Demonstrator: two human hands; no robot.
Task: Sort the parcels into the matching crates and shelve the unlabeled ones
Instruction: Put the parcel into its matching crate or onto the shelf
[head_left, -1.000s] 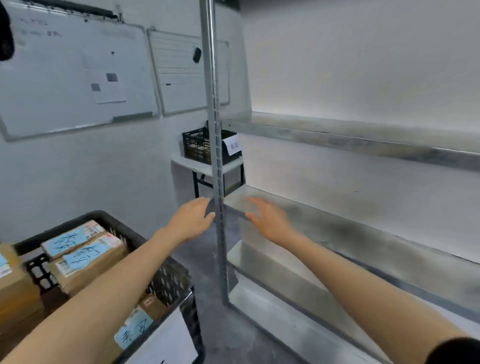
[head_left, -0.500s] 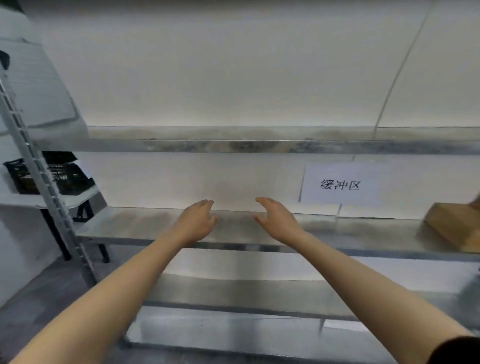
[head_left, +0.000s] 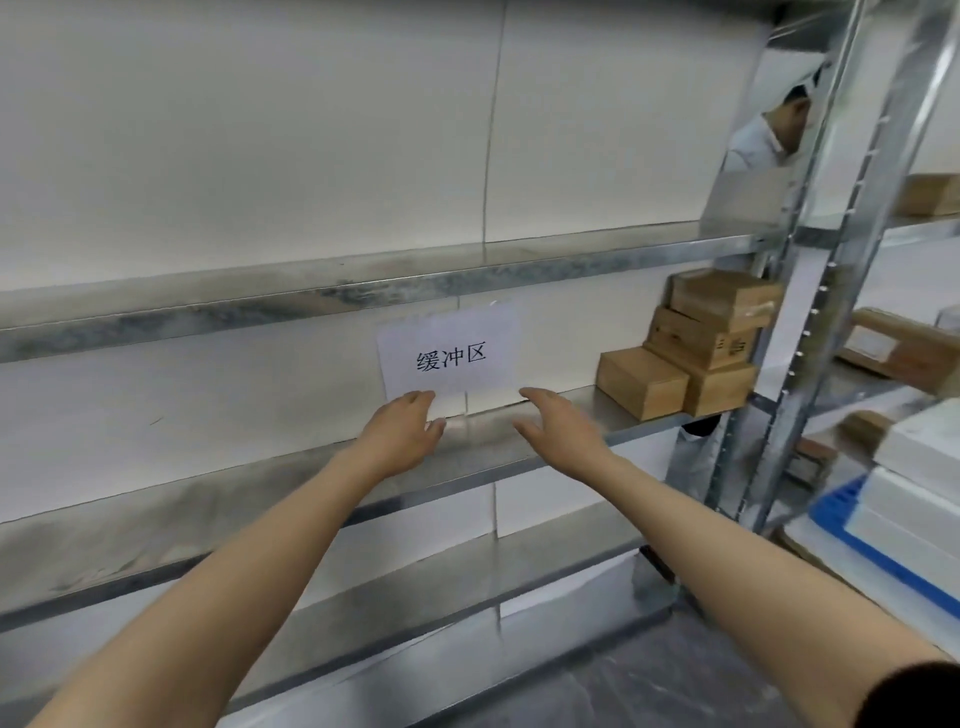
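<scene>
- Because neither hand carries a parcel, the reach over the middle shelf (head_left: 260, 483) at frame centre may achieve nothing. I judge that a parcel has to be fetched first.
- Fingertips (head_left: 421, 397) of the left hand (head_left: 402, 434) overlap the lower edge of the paper sign (head_left: 449, 353). Whether they touch it I cannot tell, but a careless brush could peel it off the back wall.
- Right of centre, the stacked cardboard parcels (head_left: 691, 358) sit on this same shelf beside the upright post (head_left: 810, 322), the upper boxes askew. A nudge from the right arm could topple them.
- The left hand is slack, fingers loosely spread, and it grips nothing.
- The right hand (head_left: 558, 428) is likewise spread and empty, thumb out, well apart from the parcels.
- No crates are in view.
</scene>
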